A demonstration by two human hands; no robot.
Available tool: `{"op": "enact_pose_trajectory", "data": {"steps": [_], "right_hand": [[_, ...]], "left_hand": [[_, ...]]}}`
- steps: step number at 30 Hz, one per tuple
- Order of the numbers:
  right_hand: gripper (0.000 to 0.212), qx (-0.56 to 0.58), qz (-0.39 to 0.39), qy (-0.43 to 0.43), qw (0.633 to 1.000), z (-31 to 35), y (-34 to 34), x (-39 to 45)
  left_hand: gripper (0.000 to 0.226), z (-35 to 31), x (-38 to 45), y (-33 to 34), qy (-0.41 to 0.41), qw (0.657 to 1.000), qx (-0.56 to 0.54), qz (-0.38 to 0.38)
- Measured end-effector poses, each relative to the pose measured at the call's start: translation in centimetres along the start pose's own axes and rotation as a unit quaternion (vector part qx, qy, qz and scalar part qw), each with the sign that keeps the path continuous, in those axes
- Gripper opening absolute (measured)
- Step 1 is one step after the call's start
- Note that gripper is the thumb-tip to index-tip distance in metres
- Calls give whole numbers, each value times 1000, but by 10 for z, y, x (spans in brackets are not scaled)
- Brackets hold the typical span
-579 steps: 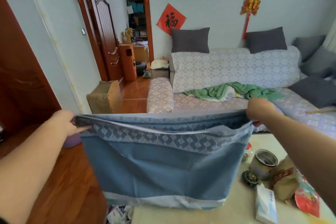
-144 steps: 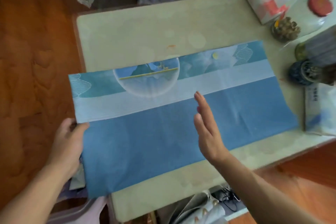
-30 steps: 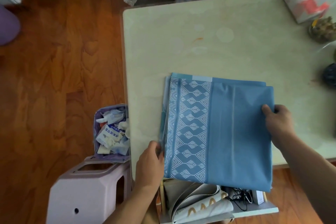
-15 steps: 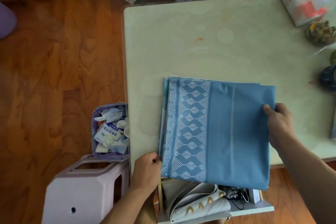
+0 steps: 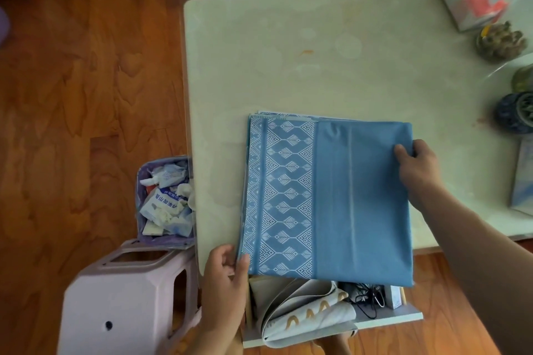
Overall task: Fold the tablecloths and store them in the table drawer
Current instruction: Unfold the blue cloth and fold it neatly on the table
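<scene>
Folded tablecloth: plain mid-blue, with a white geometric diamond-and-key band down its left side; surface: pale cream, faintly mottled; floor: reddish-brown wood grain; stool: pale lilac; cloth in drawer: off-white with ochre arches.

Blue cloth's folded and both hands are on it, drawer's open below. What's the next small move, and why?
Probably slide the folded blue tablecloth toward you and lower it into the open drawer: the left hand and right hand grip its edges, and it already overhangs the drawer.
</scene>
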State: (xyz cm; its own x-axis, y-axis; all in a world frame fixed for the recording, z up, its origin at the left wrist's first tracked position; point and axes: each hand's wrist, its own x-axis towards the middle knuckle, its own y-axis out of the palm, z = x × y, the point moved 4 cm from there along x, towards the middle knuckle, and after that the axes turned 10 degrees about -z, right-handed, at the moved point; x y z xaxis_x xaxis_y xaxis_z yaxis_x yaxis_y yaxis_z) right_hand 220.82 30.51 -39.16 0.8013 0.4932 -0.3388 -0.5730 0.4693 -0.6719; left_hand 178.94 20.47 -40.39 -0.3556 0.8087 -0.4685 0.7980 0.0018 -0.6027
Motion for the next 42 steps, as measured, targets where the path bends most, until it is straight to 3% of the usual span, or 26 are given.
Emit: {"op": "enact_pose_trajectory", "data": {"steps": [5, 10, 12, 15, 16, 18, 20, 21, 22, 25, 29, 32, 34, 36, 39, 42], "right_hand": [[19, -38, 10, 26, 999, 3, 9, 15], [27, -132, -12, 28, 991, -3, 14, 30], [30, -143, -23, 17, 989, -4, 13, 33], [46, -126, -63, -57, 988, 2, 6, 20], [53, -135, -87, -134, 978, 5, 3, 7], [55, -179, -109, -350, 913, 10, 6, -30], [55, -230, -18, -527, 818, -7, 20, -61], [58, -270, 30, -567, 777, -20, 25, -61], [61, -310, 61, -571, 758, -33, 26, -51], [71, -417, 96, -486, 762, -62, 13, 2], [70, -446, 101, -477, 751, -71, 10, 15], [53, -368, 52, -569, 734, -54, 2, -8], [39, -302, 86, -693, 649, -61, -9, -35], [46, -315, 165, -732, 581, -83, -29, -52], [82, -403, 226, -681, 567, -115, -54, -47], [91, -435, 263, -641, 576, -120, -56, -47]], "left_hand": [[10, -4, 7, 2, 16, 998, 54, 1], [25, -4, 18, 5, 16, 987, 158, -13], [39, -15, 17, 7, 107, 958, 263, -39], [69, -53, 4, 31, 361, 868, 340, 0], [72, -69, 2, 45, 436, 835, 335, 32], [67, -97, 10, 76, 525, 782, 327, 75], [63, -115, 34, 106, 561, 745, 349, 92], [62, -118, 48, 117, 569, 729, 369, 94], [63, -118, 64, 123, 571, 719, 385, 91], [66, -105, 95, 124, 561, 723, 397, 75], [65, -105, 97, 119, 585, 702, 393, 101], [63, -97, 93, 100, 654, 616, 405, 169], [65, -81, 90, 76, 709, 536, 407, 210], [74, -67, 90, 55, 729, 473, 425, 253], [99, -67, 95, 45, 714, 459, 449, 279], [115, -61, 82, 45, 716, 435, 459, 295]]}}
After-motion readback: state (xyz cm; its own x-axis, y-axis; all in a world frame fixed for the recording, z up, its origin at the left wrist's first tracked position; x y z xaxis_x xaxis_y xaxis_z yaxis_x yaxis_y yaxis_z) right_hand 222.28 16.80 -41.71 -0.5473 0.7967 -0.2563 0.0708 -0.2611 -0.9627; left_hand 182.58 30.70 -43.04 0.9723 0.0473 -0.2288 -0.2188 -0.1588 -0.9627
